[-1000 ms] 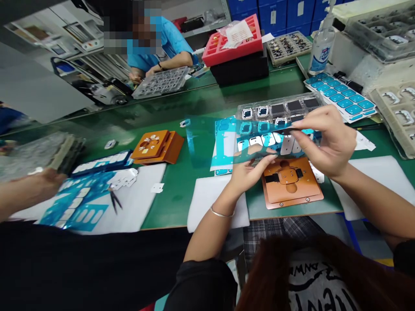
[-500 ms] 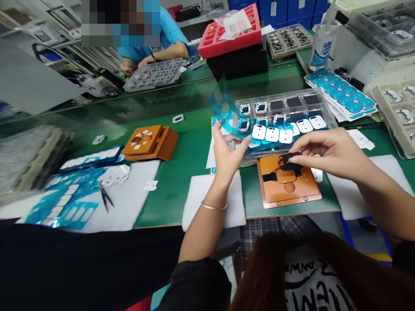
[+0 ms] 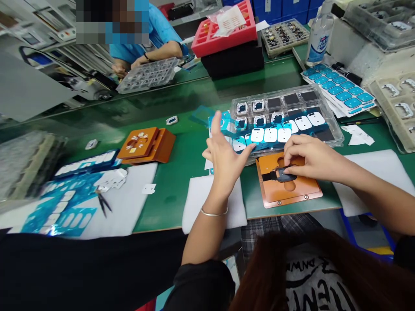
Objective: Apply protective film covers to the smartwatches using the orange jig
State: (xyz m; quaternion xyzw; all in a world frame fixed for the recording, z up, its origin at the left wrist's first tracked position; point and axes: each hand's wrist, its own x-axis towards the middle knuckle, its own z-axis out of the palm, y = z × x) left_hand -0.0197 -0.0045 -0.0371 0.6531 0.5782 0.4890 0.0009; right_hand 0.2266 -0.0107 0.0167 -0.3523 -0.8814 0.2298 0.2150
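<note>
Since a moment ago the right hand (image 3: 306, 157) has come down from above the orange plate (image 3: 288, 181) and now presses a small dark part (image 3: 282, 173) onto the plate's middle, fingertips pinched on it; the left hand (image 3: 225, 157) has let the blue film go and stands spread, fingers apart, holding nothing, its fingertips just at the near edge of the clear tray (image 3: 335, 136). The orange plate lies on the green surface (image 3: 181, 164) at 6 o'clock of the tray, touching its front edge. A sheet of white stickers (image 3: 285, 129) lies across the tray's front rows. At 9 o'clock of the left hand, well apart, sits a second orange block (image 3: 147, 144). A white pad (image 3: 197, 203) lies under the left wrist. At 11 o'clock, far across the surface, another person in a blue sleeve (image 3: 162, 32) bends over a grey tray (image 3: 149, 75).
</note>
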